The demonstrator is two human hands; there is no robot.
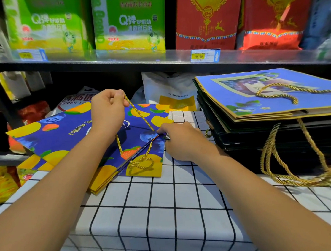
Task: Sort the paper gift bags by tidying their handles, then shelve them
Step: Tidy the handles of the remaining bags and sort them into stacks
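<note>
Nearest you, the desk (166, 212) wears a white cloth with a black grid. On it lies a flat dark-blue paper gift bag printed with yellow and orange fruit (68, 135). Your right hand (183, 141) pinches its top edge; your left hand (108, 109) pinches its twisted gold rope handle (138, 113), lifted taut. Right, a stack of blue and black gift bags (267, 119); beyond, shelved green and red boxes (129, 21).
</note>
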